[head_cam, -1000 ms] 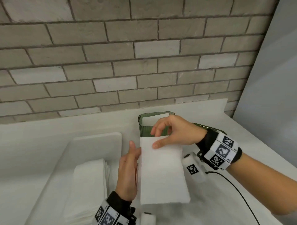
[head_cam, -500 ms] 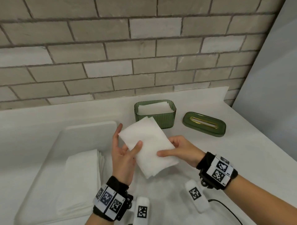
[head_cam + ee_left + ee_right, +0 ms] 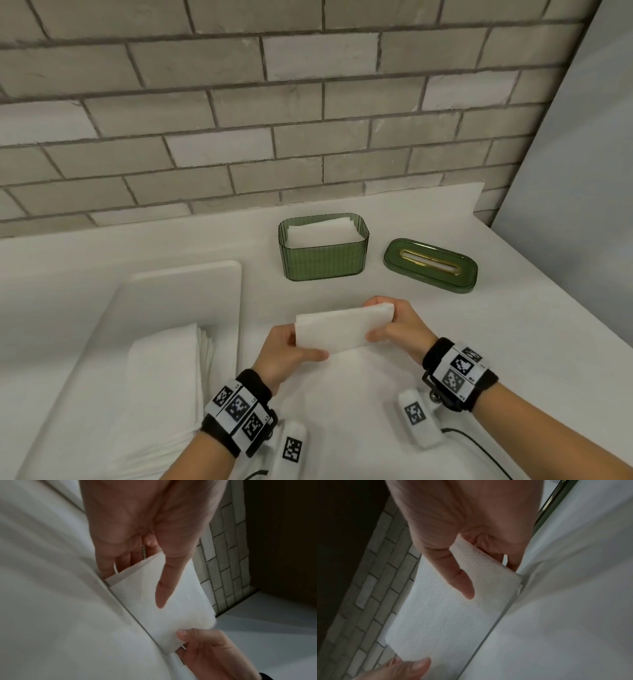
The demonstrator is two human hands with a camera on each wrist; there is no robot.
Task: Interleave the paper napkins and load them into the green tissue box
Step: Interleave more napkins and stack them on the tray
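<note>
A folded white paper napkin [image 3: 339, 328] is held between both hands just above the white counter, in front of the green tissue box [image 3: 323, 258]. My left hand [image 3: 291, 346] pinches its left end, thumb on top. My right hand [image 3: 394, 325] pinches its right end. The left wrist view shows the napkin [image 3: 164, 599] under my thumb, and the right wrist view shows the napkin [image 3: 453, 609] the same way. The box stands open with white napkins [image 3: 322, 231] inside. Its green lid [image 3: 430, 265] with a gold-rimmed slot lies to the right of it.
A white tray [image 3: 185, 291] on the left holds a stack of flat napkins [image 3: 161, 387]. A brick wall [image 3: 274, 120] backs the counter. A grey panel [image 3: 575, 171] closes off the right side. A black cable [image 3: 479, 448] trails near my right forearm.
The napkin was held up unfolded near the box, then came down towards me. Now it is folded into a narrow strip, and each hand pinches one end low over the counter.
</note>
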